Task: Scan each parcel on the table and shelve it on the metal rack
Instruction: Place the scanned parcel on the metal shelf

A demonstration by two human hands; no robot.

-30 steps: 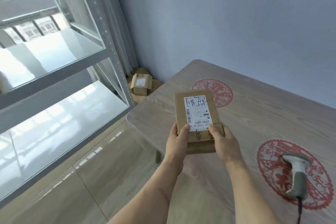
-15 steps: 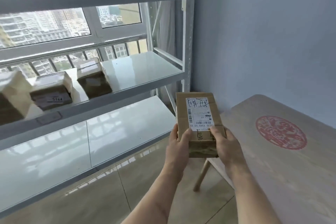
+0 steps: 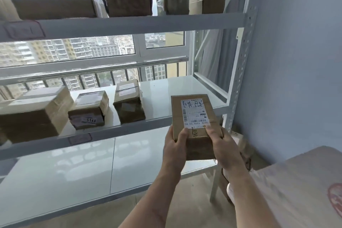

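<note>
The parcel is held in the air before the middle shelf of the metal rack, label up, its near end clamped between the left hand and the right hand, thumbs on top. The other fingers are hidden under the box, and the small print of the label is too blurred to read.

Both forearms are bare from the lower frame edge up to the wrists, with no sleeve, watch, band or glove on them. The left hand and the right hand are bare too, without rings on the visible fingers; the short thumbnails show no polish.
</note>
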